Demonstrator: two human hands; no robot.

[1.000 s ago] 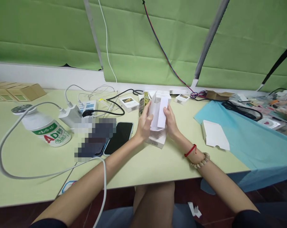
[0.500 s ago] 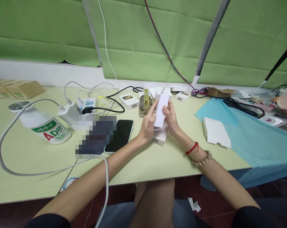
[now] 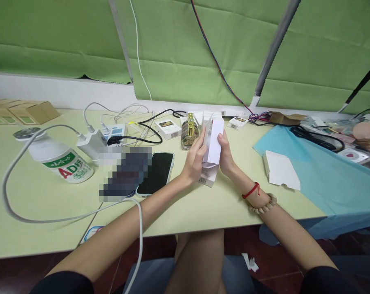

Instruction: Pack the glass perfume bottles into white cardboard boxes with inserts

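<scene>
Between my hands is a small white cardboard box (image 3: 215,141), held above the table with its side folded partly open and flaps standing out at its ends. My left hand (image 3: 194,160) grips its left panel, the fingers along the outside. On the other side my right hand (image 3: 226,153) is closed on the right panel, thumb laid on the white face. Beneath the held box lies a printed box (image 3: 207,179) with a barcode. Just beyond my left hand stand glass bottles with gold caps (image 3: 190,130), in a row.
A flattened white carton (image 3: 281,169) lies on the right by a blue sheet (image 3: 322,175). To the left are a black-screened phone (image 3: 155,173), a white drink bottle (image 3: 62,157), a charger (image 3: 91,143) and cables. Small printed boxes (image 3: 168,129) stand at the back.
The white box has opened wider: its left panel now stands apart from the right one, showing a gap between them. My right hand has shifted slightly right.
</scene>
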